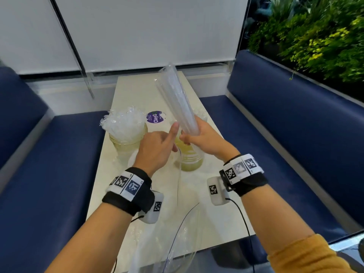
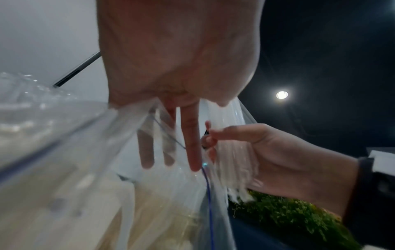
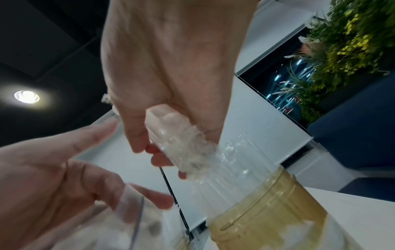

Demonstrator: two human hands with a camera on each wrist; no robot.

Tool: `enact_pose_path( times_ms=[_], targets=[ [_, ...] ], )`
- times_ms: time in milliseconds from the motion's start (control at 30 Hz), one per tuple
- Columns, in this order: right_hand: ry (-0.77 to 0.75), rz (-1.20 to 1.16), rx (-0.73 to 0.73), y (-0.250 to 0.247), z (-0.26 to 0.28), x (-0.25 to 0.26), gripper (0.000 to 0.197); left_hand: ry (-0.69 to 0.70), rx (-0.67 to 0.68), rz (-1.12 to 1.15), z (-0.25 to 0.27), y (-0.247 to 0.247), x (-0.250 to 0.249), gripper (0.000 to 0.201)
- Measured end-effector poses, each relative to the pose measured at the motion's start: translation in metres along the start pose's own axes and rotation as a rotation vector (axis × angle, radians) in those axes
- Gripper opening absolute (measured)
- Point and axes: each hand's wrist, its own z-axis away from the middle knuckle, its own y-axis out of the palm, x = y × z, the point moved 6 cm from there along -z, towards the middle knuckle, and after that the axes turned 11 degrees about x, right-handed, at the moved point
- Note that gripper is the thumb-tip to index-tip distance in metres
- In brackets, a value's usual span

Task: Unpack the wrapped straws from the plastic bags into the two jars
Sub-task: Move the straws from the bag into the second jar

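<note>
My right hand (image 1: 201, 134) grips the lower end of a bundle of clear wrapped straws (image 1: 177, 97), which slants up and away over the table. In the right wrist view the bundle (image 3: 181, 138) hangs just above the yellowish right jar (image 3: 267, 203). That jar (image 1: 191, 160) stands under both hands. My left hand (image 1: 157, 148) is just left of the bundle, index finger raised, and holds the rim of a clear plastic bag (image 1: 167, 253) with a blue zip line, which hangs toward me. The left jar (image 1: 126, 144) is packed with wrapped straws (image 1: 124, 123).
The narrow pale table (image 1: 137, 91) carries a purple round sticker (image 1: 155, 117) behind the jars. Blue padded benches (image 1: 295, 134) run along both sides. White blinds hang at the far end, and a plant wall (image 1: 315, 36) stands at the back right.
</note>
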Motion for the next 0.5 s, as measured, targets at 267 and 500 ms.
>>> enact_pose_path(
  times_ms=[267, 500],
  targets=[
    [-0.141, -0.162, -0.302, -0.042, -0.024, 0.030, 0.026, 0.021, 0.167, -0.140, -0.002, 0.017, 0.009, 0.061],
    [-0.199, -0.063, -0.239, -0.042, -0.044, 0.042, 0.036, 0.120, -0.141, 0.212, -0.039, -0.041, -0.063, 0.070]
  ],
)
